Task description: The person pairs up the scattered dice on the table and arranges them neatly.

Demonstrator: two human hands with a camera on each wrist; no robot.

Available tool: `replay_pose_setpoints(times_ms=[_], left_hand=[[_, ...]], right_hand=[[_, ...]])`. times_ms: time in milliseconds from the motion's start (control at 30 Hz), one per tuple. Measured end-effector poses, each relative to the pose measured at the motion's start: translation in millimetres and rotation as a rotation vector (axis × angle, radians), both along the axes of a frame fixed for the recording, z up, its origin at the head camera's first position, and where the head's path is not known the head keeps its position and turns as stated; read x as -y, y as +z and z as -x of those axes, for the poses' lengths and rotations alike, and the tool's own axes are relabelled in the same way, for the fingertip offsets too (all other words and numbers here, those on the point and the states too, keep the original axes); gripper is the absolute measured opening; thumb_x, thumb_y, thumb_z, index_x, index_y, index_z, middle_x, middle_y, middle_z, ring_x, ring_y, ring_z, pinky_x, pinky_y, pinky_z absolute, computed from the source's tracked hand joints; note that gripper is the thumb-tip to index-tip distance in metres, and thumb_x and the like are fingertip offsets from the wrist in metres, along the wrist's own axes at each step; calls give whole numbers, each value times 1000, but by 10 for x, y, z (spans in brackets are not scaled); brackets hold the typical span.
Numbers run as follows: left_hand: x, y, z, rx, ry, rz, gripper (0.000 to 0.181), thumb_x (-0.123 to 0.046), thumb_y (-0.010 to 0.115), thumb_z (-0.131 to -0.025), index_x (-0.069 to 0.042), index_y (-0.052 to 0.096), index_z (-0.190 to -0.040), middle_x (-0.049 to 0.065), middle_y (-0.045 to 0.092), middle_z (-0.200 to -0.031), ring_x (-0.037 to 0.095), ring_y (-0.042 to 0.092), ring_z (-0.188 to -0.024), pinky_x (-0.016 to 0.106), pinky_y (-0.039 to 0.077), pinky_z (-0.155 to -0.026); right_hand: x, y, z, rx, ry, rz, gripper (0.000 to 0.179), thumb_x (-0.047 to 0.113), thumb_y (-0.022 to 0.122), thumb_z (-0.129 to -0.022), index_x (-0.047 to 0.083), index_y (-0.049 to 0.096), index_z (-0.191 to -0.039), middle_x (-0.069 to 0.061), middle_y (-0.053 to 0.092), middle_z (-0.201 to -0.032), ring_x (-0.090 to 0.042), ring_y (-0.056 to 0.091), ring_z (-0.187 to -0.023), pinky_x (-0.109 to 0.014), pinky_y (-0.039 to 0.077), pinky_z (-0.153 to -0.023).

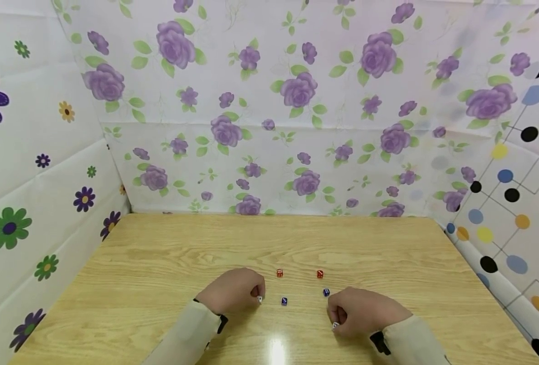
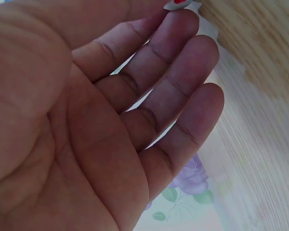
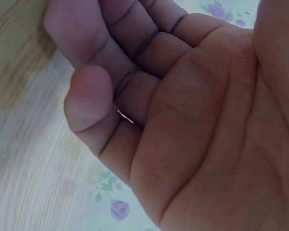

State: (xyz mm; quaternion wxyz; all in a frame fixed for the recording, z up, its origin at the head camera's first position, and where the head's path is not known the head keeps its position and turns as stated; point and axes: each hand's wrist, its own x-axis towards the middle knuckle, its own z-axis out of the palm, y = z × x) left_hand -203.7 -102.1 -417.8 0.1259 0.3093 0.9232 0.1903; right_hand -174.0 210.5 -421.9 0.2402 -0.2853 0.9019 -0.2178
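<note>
In the head view my left hand pinches a small white die between thumb and fingertips, low over the table. The left wrist view catches only a white edge with a red spot of that die at the fingertips. My right hand pinches another white die with dark pips. Its die is out of sight in the right wrist view, where the curled fingers show. Between the hands lie a blue die and, close to the right knuckles, a second blue die.
Two red dice, one on the left and one on the right, lie just beyond the blue ones. The wood-grain table ends at a flowered back cloth. Patterned cloths also hang at both sides.
</note>
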Motion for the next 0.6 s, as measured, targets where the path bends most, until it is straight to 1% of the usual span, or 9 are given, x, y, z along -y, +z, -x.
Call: replay_pose_setpoints(times_ms=[200,333,433,600], left_hand=[[-5,-15,-3,3,-23,4,11,-12,69,-85,-22,66,-83,-15,55,-74,3,49,-64,23,44,-63],[-16,-33,-1,-2,-31,11,11,-12,69,-85,-22,66,-83,-15,55,-74,3,48,-65,22,44,-64],[-26,-36,-3,1,-33,9,11,-12,69,-85,-22,67,-84,-16,55,-74,3,47,-64,22,43,-63],[-27,-32,6,51,-33,-11,10,-14,69,-85,-23,66,-85,-14,55,-73,4,46,-63,23,43,-63]], right_hand=[[12,-33,-6,-26,16,3,15,22,70,-82,27,57,-75,12,48,-62,-3,41,-53,-21,37,-53],[27,-52,-7,-35,30,17,15,24,70,-82,27,57,-75,13,48,-63,-3,41,-54,-21,37,-53],[42,-63,-1,-59,45,21,14,24,69,-82,26,57,-76,13,48,-64,-2,41,-54,-21,37,-53],[53,-77,20,-119,48,19,13,28,70,-83,28,58,-80,13,51,-69,-1,44,-59,-22,39,-55]])
